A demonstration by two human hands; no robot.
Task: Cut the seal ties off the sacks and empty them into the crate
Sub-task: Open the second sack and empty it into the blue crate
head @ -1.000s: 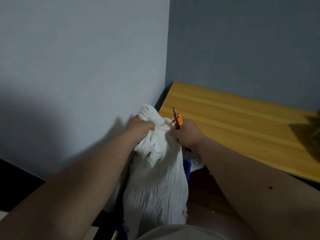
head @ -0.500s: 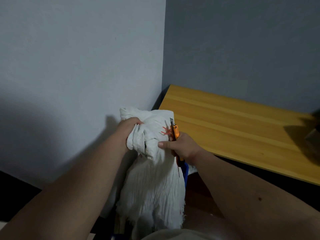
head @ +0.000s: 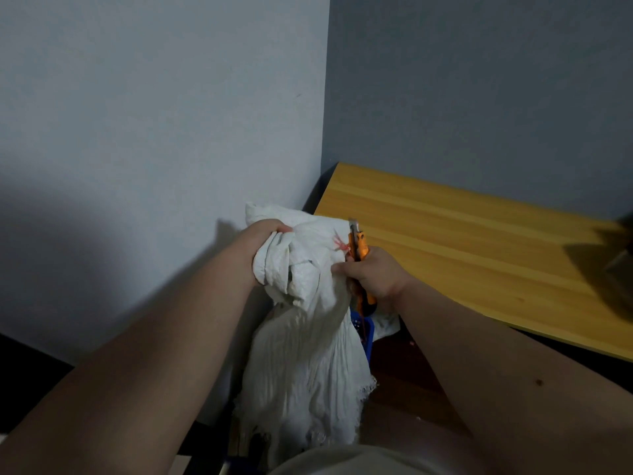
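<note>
Gripped the bunched neck of the white sack [head: 301, 337] in the left hand [head: 263, 241], fingers curled tight into the cloth, while the right hand [head: 373, 275] wrapped round the orange utility knife [head: 359, 248], thumb pressed against the fabric, blade just beside the red seal tie [head: 340, 243]. Hung upright off the near-left corner of the wooden table [head: 479, 241], above the blue crate [head: 364, 332] mostly hidden behind it. Best done, probably, with the neck pulled taut and 1 short stroke away from the holding fingers, catching only the tie and not the cloth.
</note>
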